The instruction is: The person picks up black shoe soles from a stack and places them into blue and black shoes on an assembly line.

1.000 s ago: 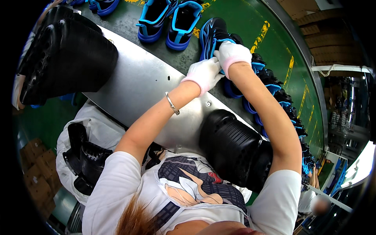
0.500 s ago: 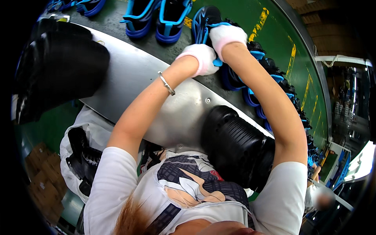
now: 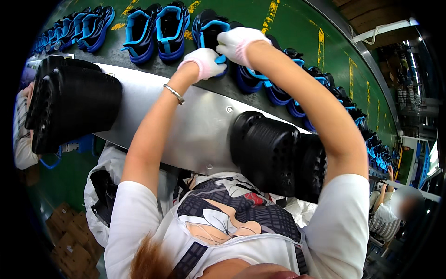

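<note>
Shoe (image 3: 210, 29): black-and-blue, top centre of frame, gripped by both gloved hands.
Left hand (image 3: 203, 63): closed on its heel (slid upward since).
Right hand (image 3: 238, 43): clamped on its collar.

matt cloth gloves (image 3: 206, 60), brushed metal ledge (image 3: 195, 125)

Bright, even overhead light; soft glare on the metal ledge (image 3: 200, 125) just below the gloved hands (image 3: 223, 51) — shadows faint; strong fisheye bending and black vignette at the rim; far right of the hands blurred, overexposed.
</note>
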{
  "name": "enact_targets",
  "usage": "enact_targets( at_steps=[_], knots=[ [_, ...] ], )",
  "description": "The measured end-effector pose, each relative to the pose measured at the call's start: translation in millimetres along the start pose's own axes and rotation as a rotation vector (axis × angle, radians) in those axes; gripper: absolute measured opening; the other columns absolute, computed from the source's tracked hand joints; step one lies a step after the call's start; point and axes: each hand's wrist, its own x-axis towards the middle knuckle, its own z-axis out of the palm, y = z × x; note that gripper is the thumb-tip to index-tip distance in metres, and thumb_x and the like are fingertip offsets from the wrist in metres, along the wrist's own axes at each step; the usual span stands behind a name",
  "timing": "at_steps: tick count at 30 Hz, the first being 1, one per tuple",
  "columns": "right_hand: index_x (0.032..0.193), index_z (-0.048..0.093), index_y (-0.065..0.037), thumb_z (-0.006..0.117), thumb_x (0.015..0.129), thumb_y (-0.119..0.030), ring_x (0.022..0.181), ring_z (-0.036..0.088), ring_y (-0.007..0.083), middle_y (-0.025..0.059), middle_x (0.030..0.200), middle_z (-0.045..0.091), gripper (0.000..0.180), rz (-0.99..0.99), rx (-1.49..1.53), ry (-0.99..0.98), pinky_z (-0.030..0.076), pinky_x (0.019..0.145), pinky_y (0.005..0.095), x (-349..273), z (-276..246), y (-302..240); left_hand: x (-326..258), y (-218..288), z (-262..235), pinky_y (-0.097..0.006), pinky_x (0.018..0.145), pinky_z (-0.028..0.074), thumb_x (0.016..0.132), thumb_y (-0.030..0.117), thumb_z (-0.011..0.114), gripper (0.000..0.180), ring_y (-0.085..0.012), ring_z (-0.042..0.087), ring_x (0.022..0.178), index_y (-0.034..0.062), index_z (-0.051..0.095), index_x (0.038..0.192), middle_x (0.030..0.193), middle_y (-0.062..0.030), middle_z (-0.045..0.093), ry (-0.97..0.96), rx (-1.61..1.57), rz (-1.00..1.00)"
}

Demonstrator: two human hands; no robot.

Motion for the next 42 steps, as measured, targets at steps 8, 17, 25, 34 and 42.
enact_targets(
  at_steps=[8,17,25,34,42],
  knots=[
    [0.097,0.067,-0.009,0.059,0.094,-0.03,0.086,0.065,0.0356,0.0129,0.089,0.066,0.022,-0.089,0.084,0.302,0.052,0.076,0.0456,-223.1,-10.8,60.9,-37.9,-34.5,-18.9,-0.042,0.089,0.056,0.086,0.037,0.069,0.039,-0.0328,0.068,0.097,0.0131,0.072,0.117,0.117,-0.015,0.069,0.498,0.472,0.142],
    [0.093,0.07,-0.008,0.074,0.079,-0.018,0.086,0.066,0.0281,0.0074,0.093,0.07,0.017,-0.003,0.177,0.461,0.051,0.078,0.039,-339.4,15.2,32.0,-21.5,33.3,60.4,-0.045,0.109,0.047,0.085,0.055,0.067,0.065,-0.041,0.055,0.129,0.027,0.055,0.143,0.151,-0.0228,0.042,0.42,0.178,0.279],
    [0.104,0.069,-0.007,0.087,0.06,-0.031,0.097,0.065,0.031,0.0098,0.106,0.068,0.053,0.099,0.231,0.47,0.049,0.088,0.0412,-379.0,36.6,23.4,-0.2,11.0,65.4,-0.044,0.091,0.053,0.088,0.052,0.065,0.042,-0.0377,0.065,0.097,0.0176,0.069,0.112,0.113,-0.0199,0.059,0.502,0.068,0.25],
    [0.11,0.065,-0.008,0.089,0.057,-0.033,0.1,0.064,0.0318,0.0101,0.111,0.065,0.063,0.032,0.236,0.447,0.049,0.088,0.0428,-365.3,46.1,23.5,-21.1,5.4,74.3,-0.043,0.1,0.052,0.087,0.047,0.068,0.061,-0.0371,0.06,0.122,0.0216,0.056,0.141,0.147,-0.0193,0.048,0.578,0.153,0.243],
    [0.099,0.066,-0.005,0.088,0.055,-0.026,0.093,0.065,0.0328,0.0116,0.102,0.066,0.054,0.016,0.277,0.43,0.052,0.082,0.0412,-364.2,21.0,22.9,-51.2,13.5,66.6,-0.042,0.1,0.051,0.088,0.045,0.069,0.061,-0.0364,0.059,0.123,0.0134,0.057,0.139,0.142,-0.0197,0.052,0.691,0.091,0.337]
  ],
)
